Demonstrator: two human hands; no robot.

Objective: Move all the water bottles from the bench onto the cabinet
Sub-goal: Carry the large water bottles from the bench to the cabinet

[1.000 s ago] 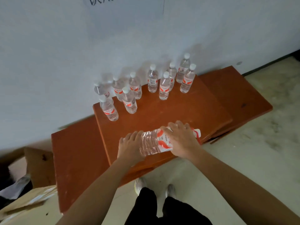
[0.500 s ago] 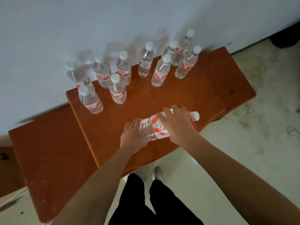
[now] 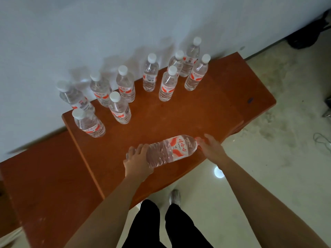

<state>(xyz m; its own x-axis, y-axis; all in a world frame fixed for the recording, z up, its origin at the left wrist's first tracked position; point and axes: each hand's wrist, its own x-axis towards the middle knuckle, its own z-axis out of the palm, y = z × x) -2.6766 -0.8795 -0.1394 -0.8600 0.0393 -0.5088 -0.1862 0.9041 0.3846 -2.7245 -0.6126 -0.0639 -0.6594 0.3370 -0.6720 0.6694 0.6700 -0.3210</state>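
Observation:
A large clear water bottle [image 3: 172,150] with a red and white label lies on its side near the front edge of the raised orange-brown surface [image 3: 161,119]. My left hand [image 3: 138,161] grips its base end. My right hand [image 3: 211,149] grips its neck end, and the cap is hidden under that hand. Several smaller capped bottles stand upright along the back by the wall, one group at the left [image 3: 119,108] and another at the right [image 3: 168,84].
A lower orange-brown board [image 3: 44,185] lies to the left and another [image 3: 250,83] to the right. The white wall [image 3: 125,24] runs behind the bottles. Pale floor [image 3: 277,158] spreads on the right, with a dark object [image 3: 308,34] in the far corner. My legs and shoes show below.
My right hand has slid from the bottle's label to its neck end, leaving the label in view. The camera has moved closer and looks more steeply down.

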